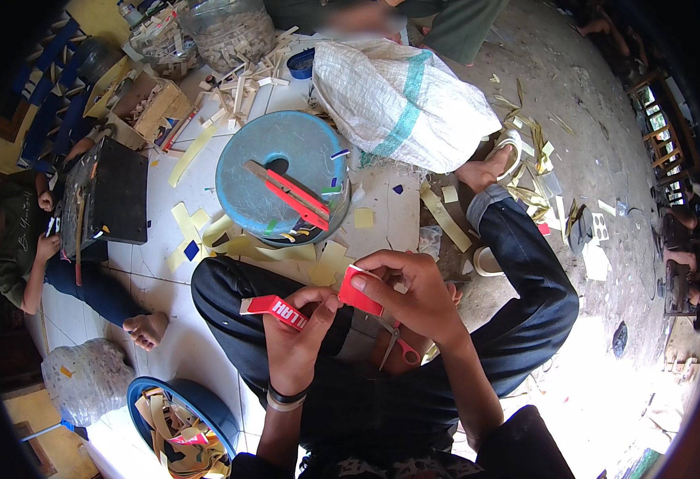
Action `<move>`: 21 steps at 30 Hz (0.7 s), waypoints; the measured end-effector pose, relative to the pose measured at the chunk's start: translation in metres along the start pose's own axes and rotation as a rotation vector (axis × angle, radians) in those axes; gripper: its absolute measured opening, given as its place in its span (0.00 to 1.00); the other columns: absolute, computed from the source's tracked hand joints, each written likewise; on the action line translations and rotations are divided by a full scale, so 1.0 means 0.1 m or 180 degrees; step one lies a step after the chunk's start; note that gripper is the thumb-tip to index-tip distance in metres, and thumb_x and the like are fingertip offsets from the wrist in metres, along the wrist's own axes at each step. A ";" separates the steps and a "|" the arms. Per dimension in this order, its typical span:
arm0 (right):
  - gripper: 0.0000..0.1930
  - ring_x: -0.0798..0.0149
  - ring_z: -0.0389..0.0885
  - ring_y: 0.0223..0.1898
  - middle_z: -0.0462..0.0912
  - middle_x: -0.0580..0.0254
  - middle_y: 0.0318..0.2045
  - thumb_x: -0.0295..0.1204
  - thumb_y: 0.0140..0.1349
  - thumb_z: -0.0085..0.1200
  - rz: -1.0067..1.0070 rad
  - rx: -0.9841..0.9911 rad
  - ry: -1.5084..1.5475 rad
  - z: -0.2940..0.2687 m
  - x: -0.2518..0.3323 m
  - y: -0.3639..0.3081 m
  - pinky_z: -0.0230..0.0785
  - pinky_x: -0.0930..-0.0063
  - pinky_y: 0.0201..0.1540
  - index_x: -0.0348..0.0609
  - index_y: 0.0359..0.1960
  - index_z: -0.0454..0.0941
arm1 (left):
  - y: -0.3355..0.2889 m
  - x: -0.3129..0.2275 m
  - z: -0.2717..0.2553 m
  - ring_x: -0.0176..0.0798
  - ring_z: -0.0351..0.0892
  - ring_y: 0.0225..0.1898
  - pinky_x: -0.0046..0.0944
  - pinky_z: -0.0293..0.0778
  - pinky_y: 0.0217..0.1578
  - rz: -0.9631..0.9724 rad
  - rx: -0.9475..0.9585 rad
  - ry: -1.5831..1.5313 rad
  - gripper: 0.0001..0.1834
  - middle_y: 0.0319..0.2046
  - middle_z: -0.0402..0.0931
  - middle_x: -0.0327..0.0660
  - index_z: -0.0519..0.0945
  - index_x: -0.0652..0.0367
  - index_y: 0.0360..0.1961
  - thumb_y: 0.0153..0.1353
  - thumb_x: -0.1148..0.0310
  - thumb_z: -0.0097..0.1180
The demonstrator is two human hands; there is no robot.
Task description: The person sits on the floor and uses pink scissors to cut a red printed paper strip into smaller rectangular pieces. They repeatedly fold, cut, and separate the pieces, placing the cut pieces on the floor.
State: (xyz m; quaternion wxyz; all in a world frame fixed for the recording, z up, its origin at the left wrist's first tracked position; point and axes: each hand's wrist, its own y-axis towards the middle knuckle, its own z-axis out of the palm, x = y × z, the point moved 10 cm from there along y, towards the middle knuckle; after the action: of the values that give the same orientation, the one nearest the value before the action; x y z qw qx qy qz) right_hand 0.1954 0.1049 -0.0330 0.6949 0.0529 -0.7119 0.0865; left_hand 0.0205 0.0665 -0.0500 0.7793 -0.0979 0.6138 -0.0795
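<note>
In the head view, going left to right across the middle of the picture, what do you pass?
Black board on the seated person's lap → yellow paper scraps on the tiles → blue upturned tub → white woven sack → sandalled foot → yellow strips on the dirt floor.

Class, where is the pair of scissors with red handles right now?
In the head view, the scissors lie on the person's lap, just below the right hand and the red strip.
</note>
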 end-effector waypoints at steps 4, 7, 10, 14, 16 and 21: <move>0.09 0.82 0.78 0.25 0.88 0.68 0.30 0.25 0.69 0.65 -0.0015 0.0009 0.0020 0.00 0.03 0.00 0.66 0.85 0.28 0.35 0.47 0.88 | -0.01 0.01 -0.01 0.21 0.68 0.25 0.27 0.62 0.27 -0.0012 -0.0011 -0.0003 0.08 0.36 0.85 0.40 0.86 0.66 0.46 0.69 0.75 0.65; 0.10 0.77 0.81 0.29 0.88 0.64 0.34 0.24 0.69 0.64 -0.0020 0.0060 -0.0299 0.02 0.08 -0.01 0.71 0.80 0.31 0.38 0.50 0.87 | -0.02 0.07 -0.02 0.23 0.68 0.25 0.28 0.62 0.27 -0.0240 -0.0001 -0.0063 0.07 0.36 0.85 0.40 0.85 0.65 0.46 0.70 0.75 0.64; 0.13 0.68 0.86 0.39 0.88 0.59 0.43 0.23 0.69 0.62 -0.0431 0.0165 -0.0347 0.10 0.25 -0.03 0.78 0.72 0.40 0.42 0.53 0.87 | -0.03 0.13 0.01 0.24 0.67 0.26 0.29 0.62 0.28 -0.0448 0.0161 -0.0422 0.07 0.35 0.83 0.40 0.85 0.65 0.46 0.71 0.74 0.63; 0.12 0.55 0.87 0.51 0.86 0.57 0.54 0.23 0.68 0.62 -0.1217 0.0658 -0.0562 0.28 0.47 -0.07 0.80 0.61 0.51 0.46 0.52 0.87 | -0.01 0.17 0.04 0.25 0.65 0.26 0.30 0.61 0.29 -0.0620 0.0360 -0.0816 0.08 0.34 0.82 0.38 0.84 0.65 0.45 0.72 0.72 0.61; 0.11 0.52 0.87 0.50 0.86 0.59 0.53 0.24 0.67 0.64 -0.1103 0.0671 -0.0720 0.26 0.45 -0.06 0.79 0.60 0.52 0.47 0.50 0.88 | 0.00 0.18 0.06 0.25 0.65 0.26 0.30 0.61 0.29 -0.0696 0.0491 -0.0790 0.08 0.33 0.81 0.37 0.84 0.66 0.46 0.72 0.71 0.60; 0.12 0.52 0.86 0.50 0.87 0.61 0.50 0.28 0.62 0.69 -0.1640 0.0675 -0.1201 0.21 0.63 -0.12 0.77 0.60 0.55 0.50 0.47 0.88 | 0.00 0.23 0.10 0.25 0.64 0.26 0.30 0.60 0.28 -0.1019 0.0671 -0.1050 0.09 0.31 0.77 0.34 0.82 0.66 0.47 0.73 0.71 0.61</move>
State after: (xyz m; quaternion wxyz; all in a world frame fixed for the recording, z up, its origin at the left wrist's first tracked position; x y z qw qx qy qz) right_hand 0.1751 0.0922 0.0304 0.5405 0.3181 -0.7783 -0.0297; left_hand 0.0353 0.0611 -0.0693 0.8523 -0.1236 0.4434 -0.2485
